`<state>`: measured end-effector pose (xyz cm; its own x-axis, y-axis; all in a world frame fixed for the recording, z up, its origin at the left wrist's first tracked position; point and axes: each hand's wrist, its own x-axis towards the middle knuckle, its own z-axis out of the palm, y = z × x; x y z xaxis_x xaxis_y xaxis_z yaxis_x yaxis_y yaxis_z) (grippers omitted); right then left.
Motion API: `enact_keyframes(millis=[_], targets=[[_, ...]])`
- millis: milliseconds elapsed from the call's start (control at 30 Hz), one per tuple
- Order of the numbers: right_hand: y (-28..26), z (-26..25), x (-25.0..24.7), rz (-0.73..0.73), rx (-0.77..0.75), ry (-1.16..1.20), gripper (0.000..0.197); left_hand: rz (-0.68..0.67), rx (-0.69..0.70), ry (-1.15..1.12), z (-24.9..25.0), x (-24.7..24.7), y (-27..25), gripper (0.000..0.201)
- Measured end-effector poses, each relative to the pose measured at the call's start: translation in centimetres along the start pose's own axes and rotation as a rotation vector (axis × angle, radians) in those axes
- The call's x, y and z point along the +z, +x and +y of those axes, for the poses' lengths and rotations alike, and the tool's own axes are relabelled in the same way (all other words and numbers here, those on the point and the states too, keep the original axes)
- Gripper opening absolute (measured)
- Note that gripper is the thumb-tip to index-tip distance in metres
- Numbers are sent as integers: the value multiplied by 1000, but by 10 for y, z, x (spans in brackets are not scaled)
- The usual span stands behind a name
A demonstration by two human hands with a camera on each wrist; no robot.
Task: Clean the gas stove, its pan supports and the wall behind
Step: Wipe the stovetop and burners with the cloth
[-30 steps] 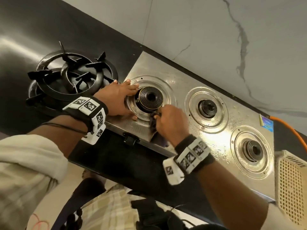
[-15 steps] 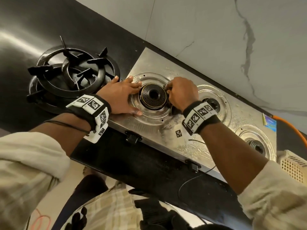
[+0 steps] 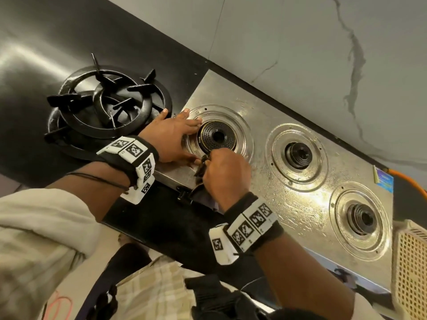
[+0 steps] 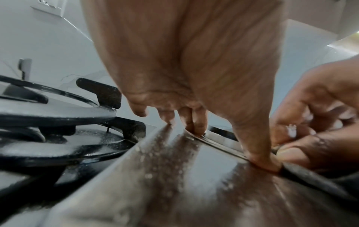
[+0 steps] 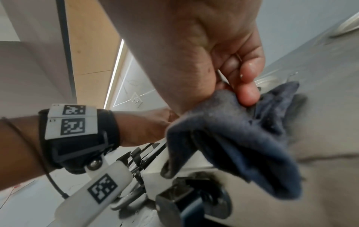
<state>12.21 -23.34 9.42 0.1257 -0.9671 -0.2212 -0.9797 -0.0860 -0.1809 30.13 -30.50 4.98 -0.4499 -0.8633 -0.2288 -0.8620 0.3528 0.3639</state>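
A steel three-burner gas stove [image 3: 272, 188] lies along the marble wall [image 3: 300, 54], its surface wet. My left hand [image 3: 171, 137] rests flat with straight fingers on the stove's left end, beside the ring of the left burner [image 3: 218, 136]; its fingertips [image 4: 196, 127] press the steel. My right hand [image 3: 225, 174] grips a dark blue cloth [image 5: 242, 138] at the near edge of that burner ring, and the cloth [image 3: 201, 167] peeks out left of its knuckles. Black pan supports [image 3: 108, 107] are stacked on the counter left of the stove.
The middle burner [image 3: 298, 154] and right burner [image 3: 362, 218] stand bare. An orange gas hose [image 3: 409, 181] leaves the stove's far right corner. A cream perforated basket [image 3: 411, 269] sits at the right edge. The black counter [image 3: 34, 42] stretches left; a stove knob [image 5: 184, 198] juts out below the cloth.
My right hand with the cloth has swept from the far right side of the left burner back to its near edge. The left hand has stayed put on the stove.
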Motion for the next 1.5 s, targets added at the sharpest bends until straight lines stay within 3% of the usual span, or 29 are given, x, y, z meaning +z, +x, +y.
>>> enact_keyframes(millis=[233,400,500,633,767,967,1167,1300,1500], targets=[[29,63,-13,97,158,29,12,33,0,-61,-1,3,-7,102],[87,66,-18,183,26,-49,14,64,-17,-56,8,8,-13,102],[105,61,-25,178,-64,-110,14,90,-33,-46,16,13,-24,91],[98,78,-24,160,-109,8,21,136,-61,-67,23,21,-35,75],[54,86,-7,146,-56,20,28,128,-67,-68,23,21,-35,74],[-14,59,22,203,-134,5,22,89,-61,-30,20,15,-34,76],[-7,16,23,211,-357,-57,21,-6,-60,2,12,-7,-28,56],[5,-18,20,208,-298,-123,18,-45,-47,-1,10,-16,-26,56],[16,-43,18,192,-200,-13,25,-65,-18,50,10,-17,-28,63]])
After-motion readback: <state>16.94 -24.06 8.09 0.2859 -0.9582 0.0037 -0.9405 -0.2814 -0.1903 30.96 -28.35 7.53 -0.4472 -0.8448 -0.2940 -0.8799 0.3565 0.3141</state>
